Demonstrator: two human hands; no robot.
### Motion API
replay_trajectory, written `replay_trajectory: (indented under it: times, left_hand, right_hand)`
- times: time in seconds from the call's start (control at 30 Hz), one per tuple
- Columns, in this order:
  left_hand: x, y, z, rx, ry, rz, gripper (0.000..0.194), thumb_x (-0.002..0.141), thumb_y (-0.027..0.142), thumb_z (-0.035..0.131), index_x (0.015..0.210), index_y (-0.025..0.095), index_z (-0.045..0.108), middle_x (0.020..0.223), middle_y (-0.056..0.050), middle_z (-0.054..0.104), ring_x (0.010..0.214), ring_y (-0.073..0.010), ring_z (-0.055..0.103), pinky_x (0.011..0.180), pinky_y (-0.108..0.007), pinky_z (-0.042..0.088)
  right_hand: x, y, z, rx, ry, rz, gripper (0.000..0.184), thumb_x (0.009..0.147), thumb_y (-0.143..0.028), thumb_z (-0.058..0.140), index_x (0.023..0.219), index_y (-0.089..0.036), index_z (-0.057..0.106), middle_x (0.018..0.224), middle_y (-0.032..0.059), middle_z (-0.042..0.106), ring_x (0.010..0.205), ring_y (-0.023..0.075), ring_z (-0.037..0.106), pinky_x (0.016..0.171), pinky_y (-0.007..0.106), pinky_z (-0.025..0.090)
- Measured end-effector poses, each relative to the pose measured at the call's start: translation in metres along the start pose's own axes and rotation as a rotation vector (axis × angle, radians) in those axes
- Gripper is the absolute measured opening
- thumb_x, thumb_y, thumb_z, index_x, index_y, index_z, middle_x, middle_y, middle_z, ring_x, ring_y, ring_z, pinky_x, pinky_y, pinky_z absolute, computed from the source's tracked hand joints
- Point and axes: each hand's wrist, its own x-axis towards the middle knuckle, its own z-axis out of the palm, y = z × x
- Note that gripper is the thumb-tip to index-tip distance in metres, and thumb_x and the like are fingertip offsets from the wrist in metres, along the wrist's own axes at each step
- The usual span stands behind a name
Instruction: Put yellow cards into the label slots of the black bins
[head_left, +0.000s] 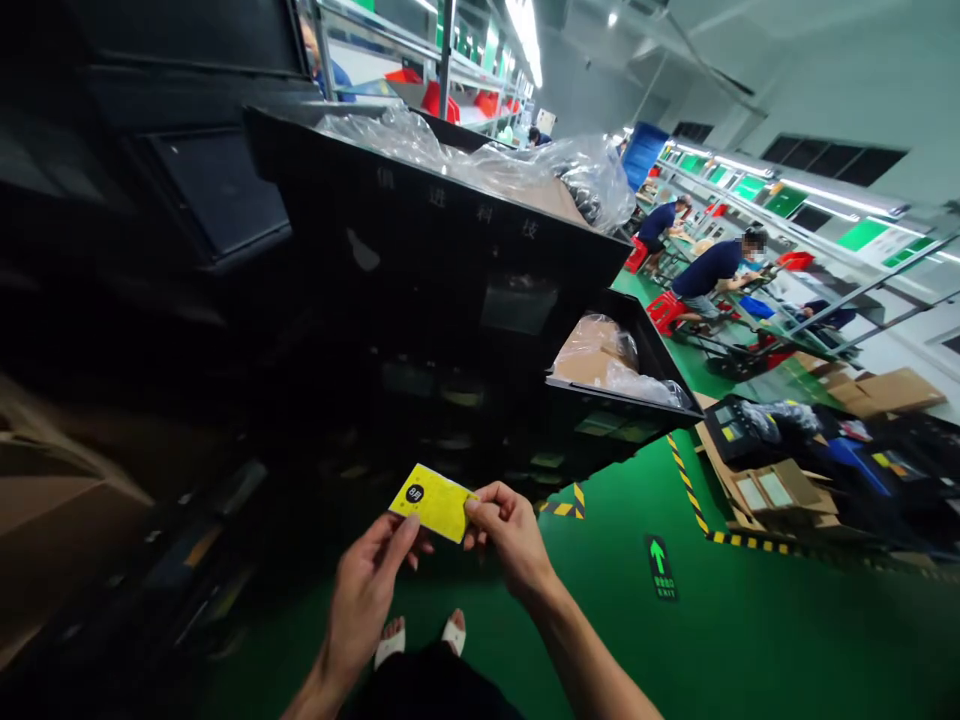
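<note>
- The card (442,505), yellow with a black circle marked "8月", lies between the two hands, face up and slightly tilted, above the green floor (600,620).
- The left hand (367,575) is nearly closed, its thumb over the card's near edge and its fingers beneath.
- The right hand (514,535) is nearly closed too, pinching the card's right end between thumb and fingers.
- Beyond the hands, the upper bin (450,235), black with white characters, holds crumpled clear plastic (517,165) and something brown.
- The lower bin (630,410), also black, juts out to the right below it, with brown cardboard (589,355) and clear plastic inside.
</note>
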Motion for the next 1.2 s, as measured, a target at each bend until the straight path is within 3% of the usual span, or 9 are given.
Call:
replay_trajectory:
  times: [0.2, 0.43, 1.2]
  left_hand:
    - [-0.013, -0.014, 0.000, -0.041, -0.054, -0.070, 0.047, 0.097, 0.062, 0.068, 0.103, 0.015, 0.074, 0.098, -0.008, 0.073, 0.082, -0.0191, 0.062, 0.074, -0.030, 0.049]
    - [-0.020, -0.012, -0.003, -0.018, -0.073, -0.056, 0.050, 0.097, 0.063, 0.067, 0.099, 0.013, 0.074, 0.099, -0.010, 0.075, 0.081, -0.0183, 0.064, 0.072, -0.031, 0.050]
    - [-0.009, -0.018, -0.017, 0.044, -0.073, -0.050, 0.053, 0.096, 0.066, 0.064, 0.095, 0.015, 0.073, 0.097, -0.009, 0.076, 0.077, -0.0178, 0.064, 0.070, -0.031, 0.049]
  right_hand:
    - [-0.011, 0.014, -0.005, -0.035, 0.008, -0.012, 0.040, 0.079, -0.049, 0.081, 0.091, -0.017, 0.059, 0.055, -0.0013, 0.067, 0.044, 0.0089, 0.054, 0.042, 0.017, 0.040]
    - [-0.015, 0.020, -0.009, -0.072, 0.011, -0.033, 0.037, 0.082, -0.046, 0.080, 0.090, -0.016, 0.061, 0.058, -0.0007, 0.069, 0.047, 0.0075, 0.053, 0.045, 0.016, 0.039]
    - [-0.002, 0.028, 0.000, -0.118, 0.007, -0.013, 0.035, 0.082, -0.046, 0.079, 0.090, -0.016, 0.062, 0.059, -0.0001, 0.069, 0.047, 0.0087, 0.051, 0.045, 0.018, 0.039]
